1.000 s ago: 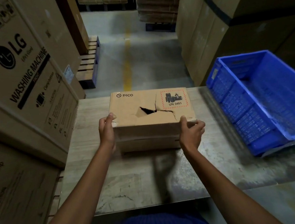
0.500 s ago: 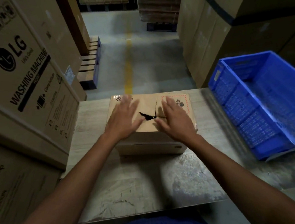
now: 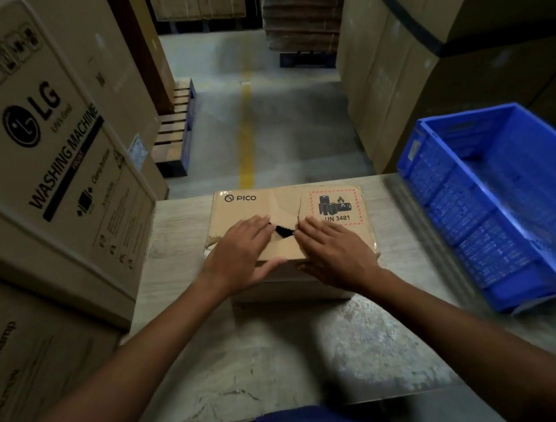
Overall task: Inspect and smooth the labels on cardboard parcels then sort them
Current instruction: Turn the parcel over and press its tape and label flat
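Note:
A brown cardboard parcel (image 3: 279,204) marked PICO lies on the table (image 3: 281,350) in front of me. Its top has a dark torn hole (image 3: 284,232) in the middle and a red-bordered UN 3481 battery label (image 3: 334,208) at the right. My left hand (image 3: 240,257) lies flat on the top, left of the tear, fingers straight. My right hand (image 3: 335,254) presses flat on the top just right of the tear, its fingertips at the label's lower left corner. Both hands cover the near half of the parcel's top.
A blue plastic crate (image 3: 502,206) stands at the table's right edge. Large LG washing machine cartons (image 3: 46,155) are stacked close on the left, tall cartons (image 3: 425,66) behind on the right. A floor aisle with a yellow line (image 3: 245,130) and a pallet (image 3: 177,132) lies beyond.
A second ago both hands gripped the parcel's near corners. They then moved flat onto its top and have now slid back toward me, uncovering the PICO mark and the label.

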Demonstrator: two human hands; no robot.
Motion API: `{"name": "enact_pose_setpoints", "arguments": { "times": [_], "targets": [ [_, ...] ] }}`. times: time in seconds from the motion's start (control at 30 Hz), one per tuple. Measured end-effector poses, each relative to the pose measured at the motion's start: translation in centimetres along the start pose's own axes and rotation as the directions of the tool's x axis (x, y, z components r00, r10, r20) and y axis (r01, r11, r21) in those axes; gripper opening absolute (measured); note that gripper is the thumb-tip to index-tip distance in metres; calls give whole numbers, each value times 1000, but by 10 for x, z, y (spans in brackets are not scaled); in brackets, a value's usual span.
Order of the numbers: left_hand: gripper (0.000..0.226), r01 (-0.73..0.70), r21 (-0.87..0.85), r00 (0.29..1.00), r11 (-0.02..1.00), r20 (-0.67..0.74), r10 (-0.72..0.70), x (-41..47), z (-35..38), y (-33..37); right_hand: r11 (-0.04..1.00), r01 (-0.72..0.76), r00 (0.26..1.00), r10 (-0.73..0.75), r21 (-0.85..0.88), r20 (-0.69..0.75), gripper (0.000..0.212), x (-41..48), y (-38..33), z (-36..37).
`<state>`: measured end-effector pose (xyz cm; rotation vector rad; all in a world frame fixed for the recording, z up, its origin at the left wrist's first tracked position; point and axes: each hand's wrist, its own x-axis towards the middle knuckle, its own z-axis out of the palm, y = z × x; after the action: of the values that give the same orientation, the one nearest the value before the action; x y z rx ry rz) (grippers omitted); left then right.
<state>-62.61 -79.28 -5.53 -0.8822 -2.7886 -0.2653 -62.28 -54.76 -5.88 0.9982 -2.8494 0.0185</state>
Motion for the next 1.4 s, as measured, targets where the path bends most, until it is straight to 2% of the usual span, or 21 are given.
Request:
{"name": "enact_pose_setpoints", "arguments": {
  "times": [0.07,0.13,0.23,0.37,0.43,0.5,0.57,0.67,0.73,0.9,1.0,1.1,1.17,1.23,1.4],
  "targets": [
    [58,-4,39,980,999,-197,11,-10,10,4,999,50,971,-44,19,-236,49,-9,-7,14],
    [50,-15,87,956,996,-291,40,-18,19,5,999,38,939,-25,31,-342,43,-13,-14,22],
    [45,-23,133,947,991,-314,64,-23,28,5,997,-4,936,28,71,-351,38,-10,-16,22],
    [40,-7,56,944,998,-330,25,-20,30,4,992,14,958,23,125,-286,33,-2,-10,16],
    [42,-5,22,942,1000,-337,12,-19,26,7,990,18,961,21,138,-277,40,-5,-8,13],
    [55,35,-4,965,999,-260,-35,-16,19,10,994,-26,954,57,109,-294,51,-10,-11,13],
    [81,169,1,984,986,-51,-169,-10,6,12,983,-161,939,180,88,-295,61,-8,-17,11],
    [107,326,80,913,942,230,-336,0,-8,6,867,-468,870,486,174,-83,86,7,-27,2],
    [112,307,157,884,939,319,-342,5,-9,5,814,-560,827,559,151,56,93,16,-30,-1],
    [106,270,258,878,928,330,-347,6,-9,7,853,-522,838,518,-23,170,103,25,-26,-13],
    [105,259,198,900,945,307,-311,18,-24,1,867,-487,863,497,-108,93,90,34,-17,-29],
    [100,273,45,935,961,222,-276,38,-33,-15,890,-453,885,456,-52,99,84,43,-1,-28],
    [92,272,63,919,960,278,-279,43,-24,-22,929,-370,911,356,28,207,90,44,7,-18],
    [82,301,120,873,946,365,-324,44,-8,-22,941,-332,910,305,56,280,96,46,11,-13],
    [76,319,133,840,938,419,-345,53,-3,-26,958,-286,909,260,36,326,85,54,22,-21]
  ]
}}
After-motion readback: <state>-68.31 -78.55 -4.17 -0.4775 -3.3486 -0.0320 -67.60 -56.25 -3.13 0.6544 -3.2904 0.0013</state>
